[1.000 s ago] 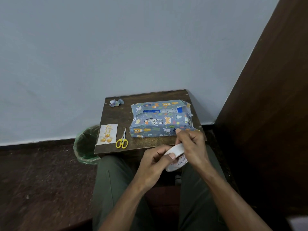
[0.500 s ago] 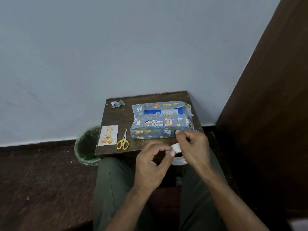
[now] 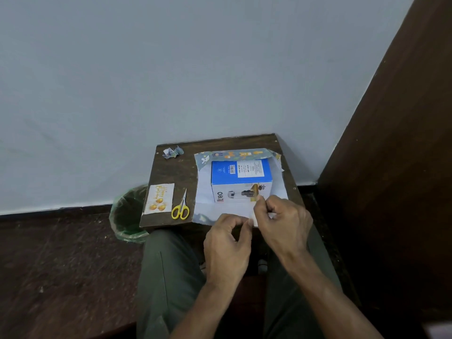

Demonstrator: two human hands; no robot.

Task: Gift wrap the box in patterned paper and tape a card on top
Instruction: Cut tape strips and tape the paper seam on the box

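So the box [image 3: 241, 181] is sitting on the right half of the small dark bench [image 3: 171, 172], blue top and white front showing. The patterned paper [image 3: 234, 154] is spread flat under it, white side up, with only the far edge folded up showing the print. The paper's near edge reaches the bench's front edge, right where the hands are.

Both hands are at that front edge. The right hand [image 3: 281, 218] has its fingers curled, pinching a bit of white tape [image 3: 254, 220]. The left hand [image 3: 227, 241] is curled too, with its fingertips meeting that same tape, so looks like both are holding it.

Left half of the bench has the card [image 3: 159, 198] near the front-left edge, yellow-handled scissors [image 3: 181, 207] just beside it, and a crumpled paper scrap [image 3: 172, 152] up in the far-left corner. There's bare bench between scrap and card. A green-lined bin [image 3: 127, 216] sits on the floor just off the bench's left edge.
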